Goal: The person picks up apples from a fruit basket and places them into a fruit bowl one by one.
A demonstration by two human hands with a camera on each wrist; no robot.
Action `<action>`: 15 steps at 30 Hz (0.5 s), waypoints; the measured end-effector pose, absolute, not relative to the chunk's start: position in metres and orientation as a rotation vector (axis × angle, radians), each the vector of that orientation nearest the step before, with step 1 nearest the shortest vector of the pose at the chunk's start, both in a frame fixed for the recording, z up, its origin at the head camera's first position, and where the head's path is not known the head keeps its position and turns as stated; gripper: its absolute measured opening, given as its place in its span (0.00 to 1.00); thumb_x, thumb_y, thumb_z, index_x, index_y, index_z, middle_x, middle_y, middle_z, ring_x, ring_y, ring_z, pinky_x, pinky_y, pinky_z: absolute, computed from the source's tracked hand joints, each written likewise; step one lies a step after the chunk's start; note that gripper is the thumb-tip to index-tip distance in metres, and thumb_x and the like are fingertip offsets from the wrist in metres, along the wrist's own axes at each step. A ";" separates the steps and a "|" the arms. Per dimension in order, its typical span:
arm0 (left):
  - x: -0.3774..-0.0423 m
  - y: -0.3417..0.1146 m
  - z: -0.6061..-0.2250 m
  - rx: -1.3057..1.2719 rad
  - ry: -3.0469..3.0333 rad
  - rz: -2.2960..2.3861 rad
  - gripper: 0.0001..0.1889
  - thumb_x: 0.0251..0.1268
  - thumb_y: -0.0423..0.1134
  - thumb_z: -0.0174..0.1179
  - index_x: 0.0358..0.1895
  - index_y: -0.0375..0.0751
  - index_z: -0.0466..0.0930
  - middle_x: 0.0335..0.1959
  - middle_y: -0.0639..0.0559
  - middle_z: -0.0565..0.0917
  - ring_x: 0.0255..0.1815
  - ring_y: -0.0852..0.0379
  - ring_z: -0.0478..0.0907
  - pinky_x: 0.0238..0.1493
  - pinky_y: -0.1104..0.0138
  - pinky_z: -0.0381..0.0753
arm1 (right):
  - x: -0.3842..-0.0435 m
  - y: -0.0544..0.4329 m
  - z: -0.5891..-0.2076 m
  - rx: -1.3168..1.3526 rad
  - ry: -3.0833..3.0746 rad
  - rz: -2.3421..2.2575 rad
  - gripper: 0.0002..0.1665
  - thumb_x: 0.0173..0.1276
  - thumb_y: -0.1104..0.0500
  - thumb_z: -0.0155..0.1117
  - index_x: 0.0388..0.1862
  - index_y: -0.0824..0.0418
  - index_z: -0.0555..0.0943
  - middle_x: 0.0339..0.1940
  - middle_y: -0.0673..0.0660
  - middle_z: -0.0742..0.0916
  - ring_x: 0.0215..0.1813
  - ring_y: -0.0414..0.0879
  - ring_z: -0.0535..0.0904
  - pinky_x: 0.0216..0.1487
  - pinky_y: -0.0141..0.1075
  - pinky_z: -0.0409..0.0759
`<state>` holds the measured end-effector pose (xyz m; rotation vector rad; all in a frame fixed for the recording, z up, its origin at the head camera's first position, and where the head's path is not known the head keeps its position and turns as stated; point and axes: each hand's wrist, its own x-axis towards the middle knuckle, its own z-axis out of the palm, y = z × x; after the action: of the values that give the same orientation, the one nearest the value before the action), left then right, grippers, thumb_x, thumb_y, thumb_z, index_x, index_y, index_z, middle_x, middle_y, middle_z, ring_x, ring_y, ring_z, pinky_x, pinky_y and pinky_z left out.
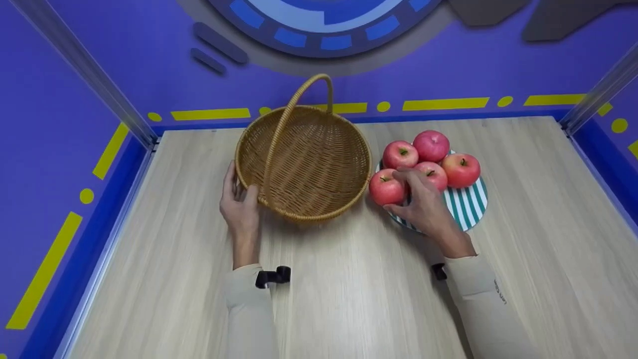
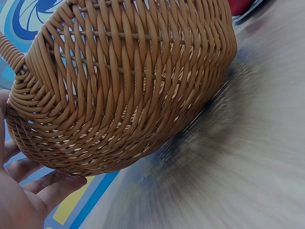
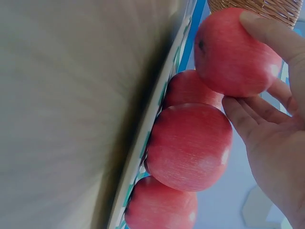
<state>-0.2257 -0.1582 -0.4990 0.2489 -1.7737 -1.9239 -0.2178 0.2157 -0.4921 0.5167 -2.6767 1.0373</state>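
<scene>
A round wicker basket (image 1: 319,159) with an arched handle stands at the back of the table, its inside bare in the head view. My left hand (image 1: 241,207) holds the basket's near left rim, thumb over the edge and fingers along the outer weave. In the left wrist view those fingers (image 2: 55,188) lie against the basket's side. My right hand (image 1: 423,204) grips a red apple (image 1: 387,187) between thumb and fingers. The right wrist view shows this apple (image 3: 236,52) raised off the plate, beside the other apples.
Several more red apples (image 1: 461,170) sit on a round plate (image 1: 468,207) with green and white stripes, right of the basket. Behind the table (image 1: 319,299) stands a blue panel (image 1: 408,75) with yellow marks; another blue panel (image 1: 55,149) borders the left side.
</scene>
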 end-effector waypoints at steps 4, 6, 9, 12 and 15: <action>-0.226 -0.157 -0.498 0.243 -1.755 -1.940 0.38 0.61 0.27 0.57 0.80 0.43 0.70 0.77 0.46 0.73 0.74 0.45 0.73 0.73 0.62 0.72 | -0.218 0.216 -0.492 0.515 -2.712 1.040 0.42 0.55 0.67 0.85 0.68 0.68 0.75 0.66 0.66 0.81 0.67 0.59 0.75 0.71 0.56 0.75; -0.226 -0.157 -0.498 0.243 -1.753 -1.941 0.38 0.61 0.27 0.57 0.80 0.42 0.70 0.77 0.46 0.73 0.74 0.44 0.73 0.73 0.62 0.72 | -0.218 0.217 -0.492 0.513 -2.723 1.038 0.42 0.56 0.67 0.85 0.67 0.68 0.75 0.66 0.66 0.80 0.68 0.60 0.75 0.71 0.56 0.75; -0.226 -0.157 -0.498 0.246 -1.756 -1.936 0.38 0.61 0.27 0.57 0.80 0.42 0.70 0.77 0.45 0.73 0.74 0.44 0.73 0.73 0.60 0.72 | -0.218 0.216 -0.491 0.504 -2.736 1.033 0.42 0.56 0.67 0.85 0.68 0.68 0.76 0.66 0.66 0.81 0.68 0.59 0.76 0.71 0.56 0.75; -0.226 -0.157 -0.498 0.247 -1.764 -1.925 0.38 0.62 0.27 0.57 0.80 0.41 0.70 0.77 0.44 0.74 0.74 0.43 0.73 0.74 0.58 0.71 | -0.217 0.215 -0.489 0.477 -2.753 1.019 0.42 0.56 0.67 0.85 0.69 0.67 0.75 0.66 0.66 0.81 0.68 0.60 0.76 0.71 0.56 0.75; -0.226 -0.157 -0.497 0.241 -1.764 -1.924 0.38 0.62 0.27 0.57 0.80 0.40 0.70 0.76 0.44 0.74 0.74 0.43 0.73 0.74 0.57 0.71 | -0.217 0.214 -0.488 0.448 -2.773 1.000 0.43 0.57 0.66 0.85 0.70 0.66 0.75 0.67 0.65 0.80 0.69 0.60 0.75 0.72 0.56 0.74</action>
<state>-0.2258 -0.1567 -0.4972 0.2406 -1.7643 -1.9244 -0.2173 0.2142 -0.4879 0.4482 -2.7728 1.0000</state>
